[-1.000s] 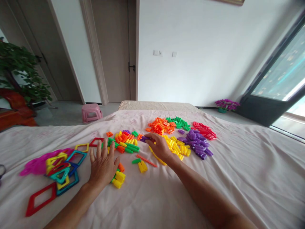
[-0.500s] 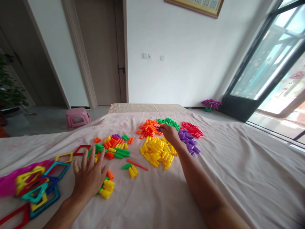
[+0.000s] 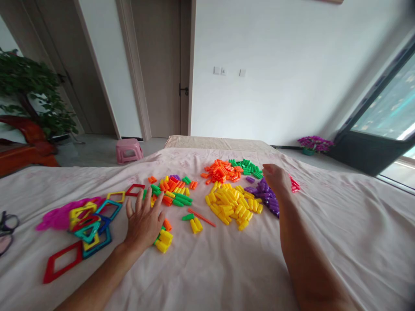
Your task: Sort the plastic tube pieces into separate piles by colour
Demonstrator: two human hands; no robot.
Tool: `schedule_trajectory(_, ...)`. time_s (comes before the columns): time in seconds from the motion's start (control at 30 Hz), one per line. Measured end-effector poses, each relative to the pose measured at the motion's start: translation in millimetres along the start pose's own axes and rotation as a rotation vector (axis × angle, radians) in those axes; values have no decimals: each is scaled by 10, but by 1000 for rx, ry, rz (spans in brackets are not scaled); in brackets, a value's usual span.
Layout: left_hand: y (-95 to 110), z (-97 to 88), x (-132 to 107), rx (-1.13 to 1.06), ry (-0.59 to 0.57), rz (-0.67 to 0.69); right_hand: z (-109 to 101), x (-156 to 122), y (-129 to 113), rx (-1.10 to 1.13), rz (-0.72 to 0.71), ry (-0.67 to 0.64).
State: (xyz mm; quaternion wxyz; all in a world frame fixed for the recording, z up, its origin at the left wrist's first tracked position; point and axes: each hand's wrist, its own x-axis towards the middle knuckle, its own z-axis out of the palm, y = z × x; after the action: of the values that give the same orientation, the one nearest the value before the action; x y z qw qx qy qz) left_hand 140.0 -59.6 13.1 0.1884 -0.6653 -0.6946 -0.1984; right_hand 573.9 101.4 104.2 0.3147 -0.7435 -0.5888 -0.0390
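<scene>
My left hand (image 3: 145, 222) lies with fingers spread, palm down. Its fingertips touch or hover over a mixed group of plastic pieces (image 3: 177, 185) in green, orange and yellow. Beside its thumb are joined yellow pieces (image 3: 164, 241). My right hand (image 3: 277, 178) is curled at the far side, between the green pile (image 3: 248, 166) and the red pile (image 3: 295, 183), which it partly covers. Its fingertips are mostly hidden. Just below it is the purple pile (image 3: 267, 194). A single purple piece (image 3: 250, 179) lies near the orange pile (image 3: 222, 170). Yellow pieces (image 3: 228, 201) are heaped in front.
Magnetic frame tiles (image 3: 63, 261) and a magenta piece (image 3: 60, 214) lie at left, with glasses (image 3: 8, 226) at the edge. An orange stick (image 3: 201, 217) sits mid-table on the pale cloth (image 3: 207, 272). Beyond stand a pink stool (image 3: 129, 150) and a flower pot (image 3: 308, 151).
My right hand has moved right, from the orange pile to beside the red pile. The purple piece it held now seems to lie on the cloth. The view has turned left; my left hand stays put.
</scene>
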Motion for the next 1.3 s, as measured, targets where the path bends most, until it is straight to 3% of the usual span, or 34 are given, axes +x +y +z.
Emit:
schedule_trajectory(0.2, -9, 3, -6, 13, 23, 23, 207, -419, -766, 199, -452, -147)
schedule_trajectory(0.37, -34, -3, 12, 27, 12, 56, 342, -1092, -1321, 394, -765, -352)
schedule_trajectory(0.5, -45, -23, 25, 20, -19, 74, 366, -1613, -1574, 474, -977, -556)
schedule_trajectory(0.63, -51, -27, 22, 12, -33, 77, 325, -1931, -1682, 483, -1124, -668)
schedule_trajectory(0.83, -70, 11, 15, 22, -42, 78, 263, -2132, -1744, 389, -1267, -721)
schedule_trajectory(1.1, -74, 14, 20, -32, -49, 40, 302, -2195, -1761, 340, -1259, -679)
schedule_trajectory(1.3, -67, 8, 31, -41, -57, 31, 374, -2249, -1746, 293, -1331, -620)
